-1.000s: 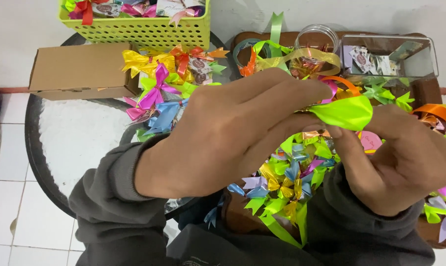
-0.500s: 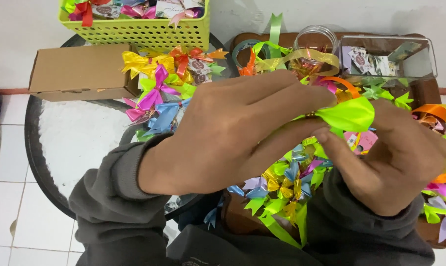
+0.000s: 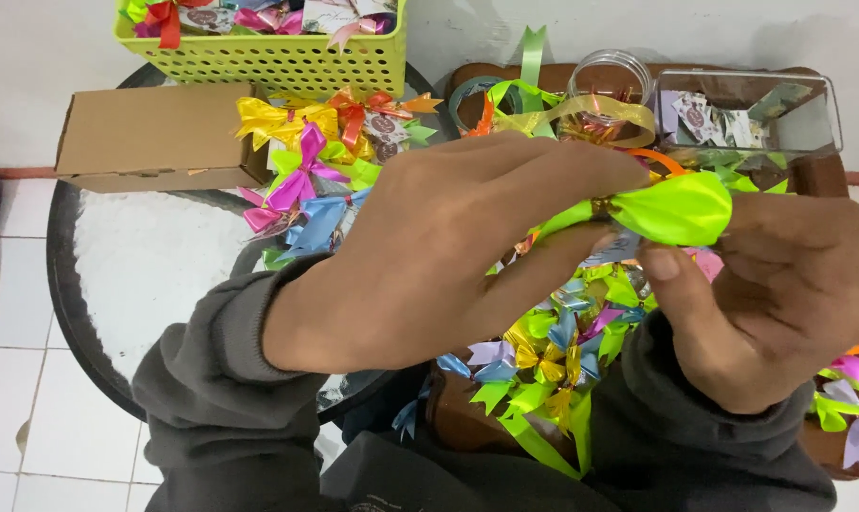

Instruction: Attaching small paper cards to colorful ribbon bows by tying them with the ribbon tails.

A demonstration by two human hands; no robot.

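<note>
Both of my hands hold a lime green ribbon bow [image 3: 678,206] up in front of me. My left hand [image 3: 448,251] reaches across from the left and pinches the bow's middle knot with its fingertips. My right hand [image 3: 780,299] grips the bow's right loop from below, thumb pressed near the loop's underside. Under my hands lies a heap of finished small ribbon bows [image 3: 543,356] in yellow, blue, purple and green. Grey sleeves cover both wrists.
A round glass table [image 3: 136,275] carries a brown cardboard box [image 3: 155,133], a lime green perforated basket [image 3: 287,57] of bows, and more loose bows [image 3: 306,161]. A wooden tray [image 3: 823,175] behind holds a clear round jar [image 3: 608,81], a clear rectangular box [image 3: 742,114] and ribbon strands. White tiled floor lies at left.
My hands have stayed together on the green bow, shifting it slightly; my left fingers have closed in on its knot and my right thumb has moved under the loop.
</note>
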